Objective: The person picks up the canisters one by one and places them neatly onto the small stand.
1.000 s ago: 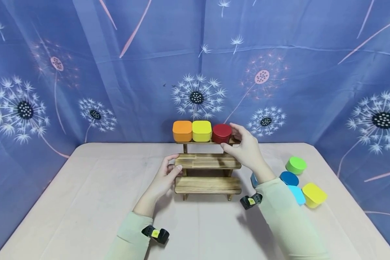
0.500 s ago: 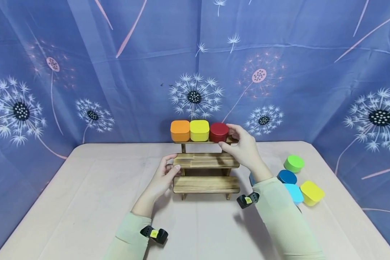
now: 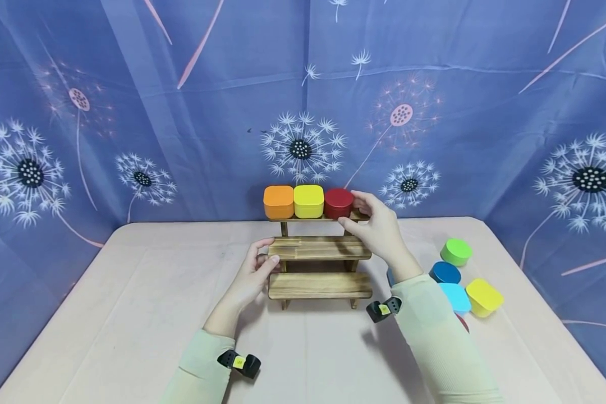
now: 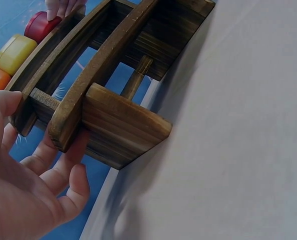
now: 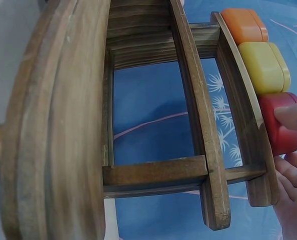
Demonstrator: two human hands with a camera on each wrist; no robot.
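Note:
A three-tier wooden display stand stands in the middle of the table. On its top tier, side by side, sit an orange rounded-square tin, a yellow rounded-square tin and a red round tin. My right hand holds the red tin at its right side; the right wrist view shows the thumb on it. At the left end of the middle tier, my left hand grips the stand, thumb in front. In the left wrist view, its other fingers are around the stand's side.
Right of the stand lie a green round tin, a dark blue round tin, a light blue tin and a yellow tin. My right sleeve partly hides more tins, one red. A blue dandelion-print cloth hangs behind the table.
The head view has shifted slightly, so everything sits a little further left. A red edge now shows beside my right sleeve. Both hands keep their hold.

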